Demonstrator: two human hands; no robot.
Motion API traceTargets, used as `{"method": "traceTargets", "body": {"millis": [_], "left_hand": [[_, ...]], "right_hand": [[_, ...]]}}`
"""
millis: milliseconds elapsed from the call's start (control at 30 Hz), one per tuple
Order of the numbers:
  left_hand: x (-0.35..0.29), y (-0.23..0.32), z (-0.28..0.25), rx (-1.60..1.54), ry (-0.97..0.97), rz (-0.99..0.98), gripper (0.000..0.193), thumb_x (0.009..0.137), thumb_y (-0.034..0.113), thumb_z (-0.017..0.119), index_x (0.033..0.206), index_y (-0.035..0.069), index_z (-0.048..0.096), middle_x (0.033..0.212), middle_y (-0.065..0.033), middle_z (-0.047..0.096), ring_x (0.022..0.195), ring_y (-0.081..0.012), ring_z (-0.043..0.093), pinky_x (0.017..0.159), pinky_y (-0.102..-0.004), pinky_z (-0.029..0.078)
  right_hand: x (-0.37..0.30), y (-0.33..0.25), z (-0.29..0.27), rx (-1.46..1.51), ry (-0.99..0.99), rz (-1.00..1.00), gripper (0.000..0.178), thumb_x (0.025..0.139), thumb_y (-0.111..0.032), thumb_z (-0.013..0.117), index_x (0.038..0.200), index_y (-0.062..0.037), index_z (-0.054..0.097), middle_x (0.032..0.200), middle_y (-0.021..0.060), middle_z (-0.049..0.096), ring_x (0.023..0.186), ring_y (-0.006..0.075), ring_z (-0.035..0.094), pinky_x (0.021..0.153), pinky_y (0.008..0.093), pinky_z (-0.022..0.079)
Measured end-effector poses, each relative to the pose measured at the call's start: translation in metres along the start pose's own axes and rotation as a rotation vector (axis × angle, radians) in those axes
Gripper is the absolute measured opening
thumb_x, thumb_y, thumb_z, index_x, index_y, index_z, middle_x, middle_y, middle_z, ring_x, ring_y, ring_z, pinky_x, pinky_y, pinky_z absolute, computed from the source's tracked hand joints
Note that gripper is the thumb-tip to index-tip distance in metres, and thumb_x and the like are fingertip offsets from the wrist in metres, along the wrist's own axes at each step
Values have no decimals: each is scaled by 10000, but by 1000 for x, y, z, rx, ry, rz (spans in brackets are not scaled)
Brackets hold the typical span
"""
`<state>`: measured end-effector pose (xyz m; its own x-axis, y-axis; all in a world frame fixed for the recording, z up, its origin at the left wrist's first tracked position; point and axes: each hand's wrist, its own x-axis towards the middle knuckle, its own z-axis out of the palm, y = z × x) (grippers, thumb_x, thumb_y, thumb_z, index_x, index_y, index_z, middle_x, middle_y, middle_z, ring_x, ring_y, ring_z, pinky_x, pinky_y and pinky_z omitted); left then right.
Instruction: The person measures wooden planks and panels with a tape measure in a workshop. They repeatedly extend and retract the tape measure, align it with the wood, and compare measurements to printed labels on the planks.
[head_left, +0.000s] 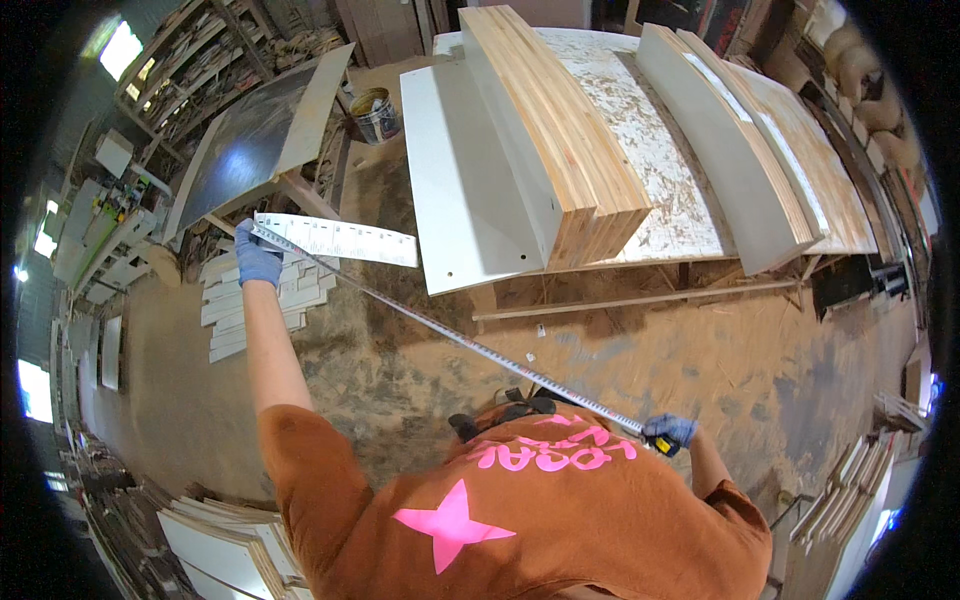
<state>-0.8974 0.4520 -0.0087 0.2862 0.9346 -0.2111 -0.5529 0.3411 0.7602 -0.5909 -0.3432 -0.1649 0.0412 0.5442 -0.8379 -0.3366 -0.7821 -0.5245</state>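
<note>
My left hand point(258, 258), in a blue-grey glove, is raised and closed on the end of a long white strip of printed labels point(345, 238). The free end of a steel tape blade point(455, 335) meets the same hand. This blade runs pulled out, slanting down to the right in front of my chest. At its other end my gloved right hand point(670, 432) is closed around the yellow and black case of the tape measure point(663, 444). The strip's far end comes close to a white panel point(440, 180); whether they touch, I cannot tell.
A thick stack of wooden boards point(555, 130) stands on a scuffed white worktable point(640, 110). More curved boards point(715, 150) rest at its right. A dark-topped table point(245, 140) and a bucket point(374, 112) are far left. White slats point(265, 305) lie on the floor below my left hand.
</note>
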Motion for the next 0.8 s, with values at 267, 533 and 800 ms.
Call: {"method": "traceTargets", "body": {"millis": [267,533,800], "left_hand": [[-7,-58,30,162,81,252,371,796,323,668,1019,33,606,947,-79,641,840,-237,637,730,-365,536],[-42,-160,-31,735,14,373,214,841,189,638,962,15,661,887,-26,630,798,-134,566,736,-269,463],[-26,-177,-36,889,-86,165,227,846,198,648,941,-7,663,857,3,619,775,-91,523,713,-246,439]], "right_hand": [[17,-52,10,236,-78,-161,303,838,-315,644,881,-15,633,753,47,627,683,144,580,628,267,461],[104,-171,81,270,188,-313,279,869,-315,615,835,-39,639,713,22,596,626,114,533,571,241,432],[220,-282,132,341,507,-485,264,856,-263,603,792,-11,649,706,38,614,617,127,550,588,277,455]]}}
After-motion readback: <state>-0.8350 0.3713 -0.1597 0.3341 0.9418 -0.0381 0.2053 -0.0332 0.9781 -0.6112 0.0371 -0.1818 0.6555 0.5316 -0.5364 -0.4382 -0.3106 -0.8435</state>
